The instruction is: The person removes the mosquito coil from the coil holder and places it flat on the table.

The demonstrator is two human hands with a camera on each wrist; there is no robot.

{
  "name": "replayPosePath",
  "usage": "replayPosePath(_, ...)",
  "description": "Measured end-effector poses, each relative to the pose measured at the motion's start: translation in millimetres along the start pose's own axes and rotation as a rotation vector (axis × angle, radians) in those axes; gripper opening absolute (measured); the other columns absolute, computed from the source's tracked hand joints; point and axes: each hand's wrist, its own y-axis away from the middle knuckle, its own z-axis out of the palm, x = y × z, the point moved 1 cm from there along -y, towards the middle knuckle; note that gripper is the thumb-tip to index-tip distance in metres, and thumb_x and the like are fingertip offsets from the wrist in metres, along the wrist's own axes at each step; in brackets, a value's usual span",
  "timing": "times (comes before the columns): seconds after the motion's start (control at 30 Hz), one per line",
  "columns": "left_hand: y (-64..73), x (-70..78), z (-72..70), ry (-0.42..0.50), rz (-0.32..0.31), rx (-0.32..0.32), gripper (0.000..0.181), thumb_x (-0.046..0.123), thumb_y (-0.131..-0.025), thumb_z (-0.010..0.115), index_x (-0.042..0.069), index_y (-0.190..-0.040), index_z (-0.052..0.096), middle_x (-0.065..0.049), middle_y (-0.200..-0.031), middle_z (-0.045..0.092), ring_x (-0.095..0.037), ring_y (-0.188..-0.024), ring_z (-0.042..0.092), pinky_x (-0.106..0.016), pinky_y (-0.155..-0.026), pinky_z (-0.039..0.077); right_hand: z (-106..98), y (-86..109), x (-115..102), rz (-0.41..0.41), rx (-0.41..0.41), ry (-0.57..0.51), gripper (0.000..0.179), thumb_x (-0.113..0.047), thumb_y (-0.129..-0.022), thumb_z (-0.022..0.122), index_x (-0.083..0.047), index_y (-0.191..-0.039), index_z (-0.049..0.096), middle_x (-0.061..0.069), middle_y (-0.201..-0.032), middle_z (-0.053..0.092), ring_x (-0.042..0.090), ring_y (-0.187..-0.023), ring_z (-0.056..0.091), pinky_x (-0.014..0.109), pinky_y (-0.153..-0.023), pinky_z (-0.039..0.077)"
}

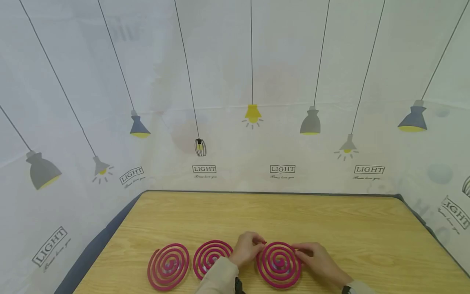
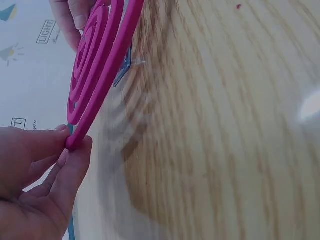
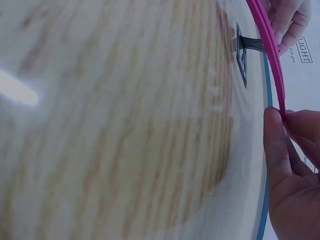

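A magenta mosquito coil (image 1: pixel 279 261) is held level by both hands over a small metal stand (image 3: pixel 241 55), whose upright arm meets the coil's underside in the right wrist view. My left hand (image 1: pixel 247 249) pinches the coil's outer rim between thumb and fingers. From the opposite side, my right hand (image 1: pixel 321 260) pinches the rim the same way. In the left wrist view the coil (image 2: pixel 114 65) appears nearly edge-on, above the wood surface. Two more magenta coils lie to the left: a middle coil (image 1: pixel 197 261), partly covered by my left sleeve, and a far-left coil (image 1: pixel 170 265).
The wooden table (image 1: pixel 220 212) stretches behind the coils to a dark back edge. A white fabric backdrop (image 1: pixel 235 81) printed with hanging lamps encloses the back and both sides. One tiny reddish crumb (image 2: pixel 238 6) lies on the tabletop.
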Motion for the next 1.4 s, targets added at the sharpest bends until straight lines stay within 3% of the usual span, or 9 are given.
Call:
replayPosePath(0.3, -1.5, 2.6, 4.5, 0.006, 0.0, -0.009, 0.005, 0.002, -0.079, 0.062, 0.0, -0.083, 0.065, -0.004, -0.075, 0.062, -0.013, -0.07, 0.055, -0.02, -0.061, 0.044, -3, 2.3, 1, 0.014, 0.012, -0.005, 0.026, -0.012, -0.085, 0.057, 0.004, -0.105, 0.06, 0.017, -0.097, 0.062, 0.019, -0.083, 0.061, 0.02, -0.064, 0.05)
replayPosePath(0.43, -1.7, 3.0, 4.0, 0.017, 0.009, -0.023, 0.008, 0.003, -0.08, 0.062, -0.001, -0.086, 0.064, -0.006, -0.076, 0.062, -0.016, -0.071, 0.057, -0.021, -0.06, 0.044, -2, 2.5, 2, 0.028, 0.009, -0.049, 0.027, -0.011, -0.085, 0.057, 0.005, -0.106, 0.059, 0.017, -0.095, 0.062, 0.014, -0.079, 0.06, 0.021, -0.06, 0.05)
replayPosePath(0.67, 1.6, 2.4, 5.8, 0.055, -0.122, -0.114, 0.025, 0.011, -0.081, 0.063, 0.0, -0.102, 0.057, -0.004, -0.081, 0.061, -0.013, -0.07, 0.056, -0.024, -0.06, 0.046, -2, 4.7, 4, 0.053, 0.021, -0.063, 0.027, -0.011, -0.085, 0.057, 0.006, -0.106, 0.058, 0.015, -0.094, 0.062, 0.015, -0.08, 0.06, 0.021, -0.064, 0.05)
replayPosePath(0.9, 7.9, 2.7, 7.2, 0.147, -0.196, -0.162, 0.033, 0.011, -0.082, 0.062, -0.003, -0.11, 0.053, -0.01, -0.087, 0.061, -0.019, -0.073, 0.058, -0.029, -0.062, 0.049, -2, 7.1, 4, 0.092, 0.028, -0.093, 0.032, -0.014, -0.085, 0.058, 0.009, -0.107, 0.056, 0.013, -0.091, 0.061, 0.015, -0.075, 0.059, 0.021, -0.062, 0.05)
replayPosePath(1.1, 10.8, -1.6, 8.4, 0.3, -0.269, -0.166, 0.036, 0.005, -0.081, 0.061, -0.005, -0.113, 0.049, -0.01, -0.086, 0.058, -0.02, -0.069, 0.059, -0.031, -0.056, 0.052, -2, 7.9, 2, 0.095, 0.018, -0.1, 0.036, -0.018, -0.085, 0.058, 0.01, -0.108, 0.054, 0.011, -0.088, 0.061, 0.014, -0.072, 0.059, 0.023, -0.06, 0.051)
replayPosePath(1.4, 13.4, -4.2, 11.5, 0.279, -0.27, -0.111, 0.029, 0.001, -0.078, 0.064, -0.006, -0.104, 0.053, -0.007, -0.076, 0.057, -0.016, -0.059, 0.057, -0.028, -0.05, 0.051, 2, 8.2, 3, 0.104, -0.024, -0.234, 0.042, -0.014, -0.084, 0.058, 0.014, -0.114, 0.047, 0.012, -0.081, 0.06, 0.019, -0.064, 0.06, 0.03, -0.055, 0.052)
